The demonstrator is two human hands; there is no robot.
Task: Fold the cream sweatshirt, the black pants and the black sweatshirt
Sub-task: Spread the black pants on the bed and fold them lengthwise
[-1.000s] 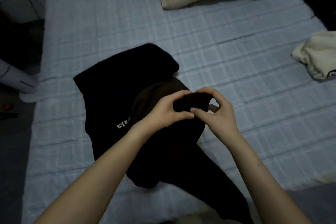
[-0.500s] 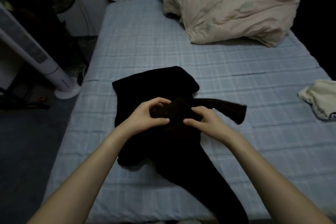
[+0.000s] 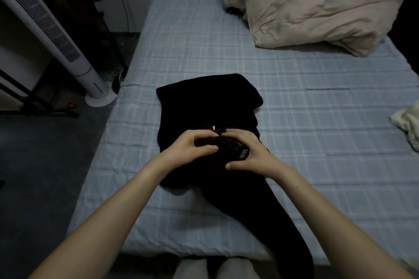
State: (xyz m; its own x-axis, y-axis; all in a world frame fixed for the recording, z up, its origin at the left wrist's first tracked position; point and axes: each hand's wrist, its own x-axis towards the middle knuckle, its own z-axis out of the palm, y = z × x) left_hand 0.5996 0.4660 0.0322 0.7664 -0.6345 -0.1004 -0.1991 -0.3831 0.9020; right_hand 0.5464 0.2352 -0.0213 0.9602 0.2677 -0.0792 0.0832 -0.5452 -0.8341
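**On the bed, both hands grip bunched black cloth**

At mid-bed lie the black clothes (image 3: 208,106), a dark pile on the checked sheet (image 3: 294,102). The far part is folded flat with a squared far edge and bears a small white mark. A long strip (image 3: 278,222) of the same black runs from the pile to the near edge of the bed and hangs over it. The cloth is too dark to tell which part is pants and which is sweatshirt.

The left hand (image 3: 192,146) and the right hand (image 3: 247,154) are close together over the near part of the pile. Each has its fingers and thumb curled round a raised bunch of the black cloth, with the fingertips nearly meeting on top. A small pale label shows in the cloth just beside the right palm.

Well apart, at the right edge of the sheet, lies the cream sweatshirt (image 3: 407,124), crumpled and partly out of view. A rumpled cream duvet (image 3: 317,7) is piled at the far right of the bed. On the floor to the left stands a white tower fan (image 3: 47,29), leaning in this wide view, with dark stands beside it.
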